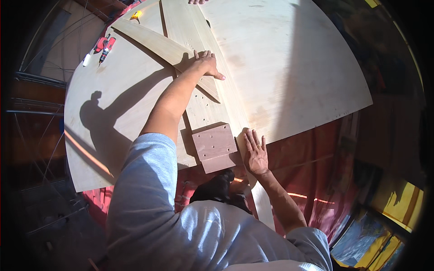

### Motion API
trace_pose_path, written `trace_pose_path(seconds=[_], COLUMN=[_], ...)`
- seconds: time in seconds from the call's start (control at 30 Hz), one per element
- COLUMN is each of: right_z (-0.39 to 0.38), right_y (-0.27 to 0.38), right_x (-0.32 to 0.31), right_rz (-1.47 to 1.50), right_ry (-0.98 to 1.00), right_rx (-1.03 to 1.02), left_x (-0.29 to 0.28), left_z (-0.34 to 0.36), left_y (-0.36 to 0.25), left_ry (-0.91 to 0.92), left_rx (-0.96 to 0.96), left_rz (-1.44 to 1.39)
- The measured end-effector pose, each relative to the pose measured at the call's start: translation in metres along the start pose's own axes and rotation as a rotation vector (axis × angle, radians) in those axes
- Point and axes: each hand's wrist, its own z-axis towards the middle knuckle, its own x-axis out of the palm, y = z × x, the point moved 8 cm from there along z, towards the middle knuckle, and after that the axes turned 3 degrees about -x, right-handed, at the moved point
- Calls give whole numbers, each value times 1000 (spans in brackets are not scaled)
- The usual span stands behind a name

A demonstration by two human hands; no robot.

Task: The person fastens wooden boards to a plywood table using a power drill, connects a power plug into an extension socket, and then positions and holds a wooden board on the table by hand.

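My left hand [208, 65] lies with spread fingers on the pointed end of a pale wooden board [156, 41] set at an angle. That board rests across a wider plank [199, 107] dotted with small holes. Nearer to me, my right hand [256, 152] is flat, fingers stretched, on a long narrow wooden strip [233, 106] running along the plank's right side. Between my arms, at the plank's near end, sits a reddish-brown wooden block [214, 142] with several drilled holes. Neither hand grips anything.
Everything lies on a large pale wooden sheet [325, 67]. At far left are red-and-black cordless drills [105, 47], a white object [86, 59] and a yellow item [135, 16]. Another person's hand [197, 2] shows at the top edge. Red sheeting [298, 162] hangs below.
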Motion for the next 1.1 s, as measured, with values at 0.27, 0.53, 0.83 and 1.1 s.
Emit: trace_pose_path(seconds=[0.27, 0.53, 0.83, 1.1], right_z=[-17, -36, -54, -37], right_y=[1, 3, 5, 4], right_x=[3, 1, 2, 11], right_rz=[20, 21, 23, -75], right_ry=[-23, -8, -4, 30], right_rx=[-10, -7, -1, -65], left_x=[10, 18, 20, 23], left_z=[-7, -22, -39, -46], left_y=[-6, -16, -31, -35], left_ry=[-4, 18, 5, 31], left_rx=[15, 7, 22, 36], left_rz=[-9, 58, 100, 107])
